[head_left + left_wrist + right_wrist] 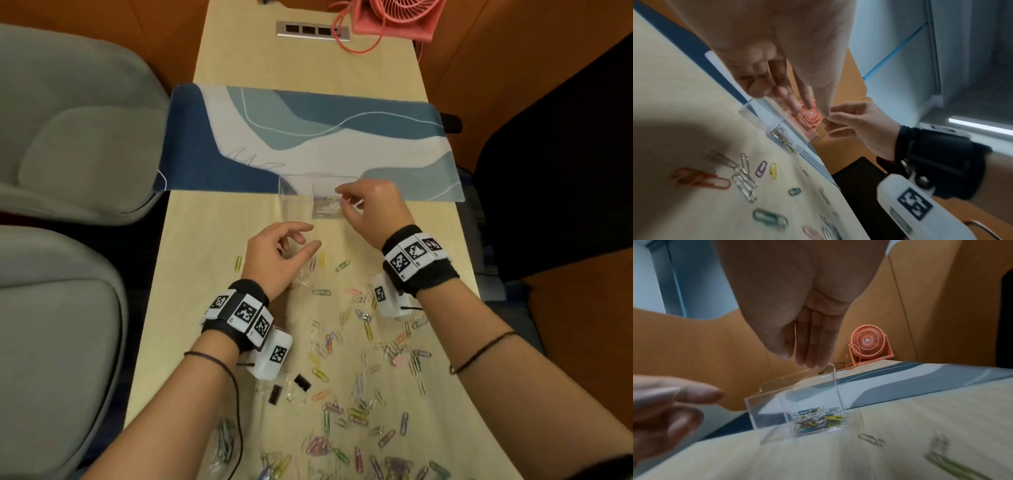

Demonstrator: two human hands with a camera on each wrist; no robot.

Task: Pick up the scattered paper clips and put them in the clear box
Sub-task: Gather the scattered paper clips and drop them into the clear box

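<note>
Clear box [308,198] upright, some clips inside, colourful paper clips [359,387] scattered nearer on table

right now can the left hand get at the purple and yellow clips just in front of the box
Probably yes. The left hand hovers over the table with fingers loosely curled and nothing in them, and the purple clip and yellow clip lie flat in the open just beside it, with nothing lying over them.

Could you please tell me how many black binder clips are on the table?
2. One black binder clip lies just right of the left wrist camera; the second binder clip sits beside it, nearer the person. Others may hide under the arms.
</note>
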